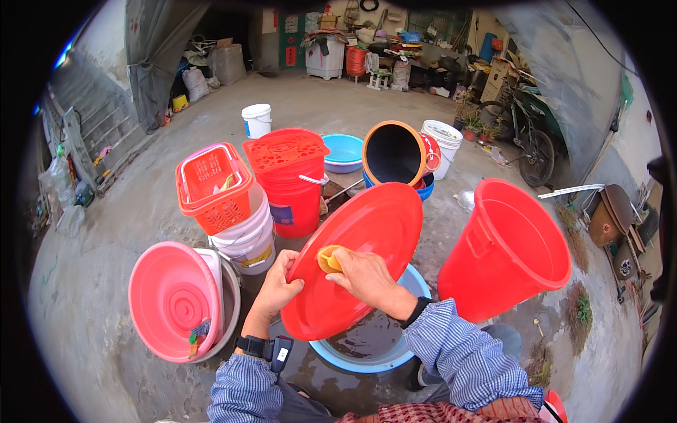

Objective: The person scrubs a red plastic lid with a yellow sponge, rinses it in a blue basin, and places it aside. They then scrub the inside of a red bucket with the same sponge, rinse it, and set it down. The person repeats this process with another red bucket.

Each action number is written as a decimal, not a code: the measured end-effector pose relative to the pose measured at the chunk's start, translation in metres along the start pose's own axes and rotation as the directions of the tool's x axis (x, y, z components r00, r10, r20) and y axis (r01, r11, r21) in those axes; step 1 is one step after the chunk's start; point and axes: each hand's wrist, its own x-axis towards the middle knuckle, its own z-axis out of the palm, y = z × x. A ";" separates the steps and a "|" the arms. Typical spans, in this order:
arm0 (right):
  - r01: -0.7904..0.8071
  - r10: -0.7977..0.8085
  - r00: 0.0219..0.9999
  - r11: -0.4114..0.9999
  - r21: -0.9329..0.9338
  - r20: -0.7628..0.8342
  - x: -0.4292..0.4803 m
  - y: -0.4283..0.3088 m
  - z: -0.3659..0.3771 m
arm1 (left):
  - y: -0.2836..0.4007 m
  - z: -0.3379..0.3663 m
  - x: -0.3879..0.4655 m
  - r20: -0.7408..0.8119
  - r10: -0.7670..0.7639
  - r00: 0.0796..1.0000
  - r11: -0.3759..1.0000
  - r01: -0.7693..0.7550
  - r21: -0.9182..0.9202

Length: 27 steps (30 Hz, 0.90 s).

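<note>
A large round red plastic lid (370,238) is held tilted above a light blue basin (365,365) with dark water in it. My left hand (277,283) grips the lid's left edge, thumb on the face towards me and the other fingers largely hidden behind. In my right hand (367,277) is a yellow sponge or scrubbing pad (329,258), pressed on the lid's face near its left side. To the right stands a big red plastic bucket (497,259), leaning and without a cover.
At left, a pink basin (169,301) leans on other tubs. An orange-red basket (214,180) tops stacked white buckets (248,232), beside a covered red bucket (291,185). Behind the lid lie a black-lined round container (394,153) and a blue basin (344,150). A bicycle (523,132) stands back right.
</note>
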 end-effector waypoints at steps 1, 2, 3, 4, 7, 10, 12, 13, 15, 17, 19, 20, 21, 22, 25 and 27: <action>0.019 -0.019 1.000 1.000 0.012 -0.010 0.001 0.000 -0.001 | 0.002 0.006 0.004 -0.025 0.003 1.000 1.000 -0.003 0.009; 0.005 -0.005 1.000 1.000 0.014 -0.012 0.002 0.001 -0.001 | 0.003 0.015 0.009 -0.101 0.129 0.986 0.989 -0.120 0.089; -0.009 0.009 1.000 1.000 0.018 -0.013 0.002 0.001 -0.002 | 0.005 0.020 0.013 -0.143 0.130 0.981 0.976 -0.101 0.193; -0.031 0.031 0.999 0.999 0.029 -0.009 0.004 0.001 -0.002 | 0.006 0.025 0.019 -0.168 0.163 0.972 0.955 -0.113 0.273; -0.113 0.113 0.993 0.994 0.013 -0.038 0.010 0.007 -0.011 | 0.007 0.039 0.024 -0.281 0.187 0.941 0.941 -0.090 0.325; -0.112 0.112 0.990 0.994 0.011 -0.083 0.017 0.022 -0.027 | 0.007 0.041 0.021 -0.285 0.209 0.935 0.942 -0.115 0.316; -0.230 0.228 0.967 0.973 0.000 -0.116 0.024 0.043 -0.040 | 0.006 0.039 0.020 -0.278 0.234 0.932 0.924 -0.124 0.361; -0.290 0.287 0.949 0.957 -0.001 -0.130 0.024 0.056 -0.048 | 0.005 0.039 0.019 -0.275 0.245 0.930 0.914 -0.127 0.384; -0.405 0.418 0.894 0.908 0.106 -0.163 0.022 0.088 -0.060 | 0.004 0.039 0.018 -0.267 0.254 0.930 0.909 -0.135 0.394; -0.433 0.460 0.862 0.887 0.160 -0.215 0.015 0.125 -0.067 | 0.004 0.041 0.017 -0.263 0.257 0.930 0.904 -0.136 0.406; -0.482 0.539 0.801 0.839 0.253 -0.259 0.010 0.165 -0.065 | 0.004 0.042 0.016 -0.263 0.252 0.931 0.899 -0.125 0.420; -0.545 0.595 0.768 0.802 0.245 -0.237 0.005 0.184 -0.064 | 0.004 0.042 0.016 -0.258 0.252 0.933 0.906 -0.133 0.402; -0.558 0.616 0.745 0.786 0.266 -0.257 -0.002 0.200 -0.060 | 0.004 0.043 0.015 -0.254 0.247 0.935 0.914 -0.137 0.383; -0.590 0.658 0.706 0.751 0.294 -0.263 -0.008 0.212 -0.055 | 0.004 0.044 0.013 -0.250 0.235 0.939 0.920 -0.132 0.368; -0.641 0.764 0.621 0.623 0.448 -0.174 -0.014 0.229 -0.053 | 0.003 0.044 0.011 -0.255 0.221 0.941 0.928 -0.122 0.353; -0.649 0.818 0.564 0.520 0.555 -0.108 -0.014 0.217 -0.055 | 0.002 0.044 0.012 -0.261 0.212 0.942 0.939 -0.123 0.321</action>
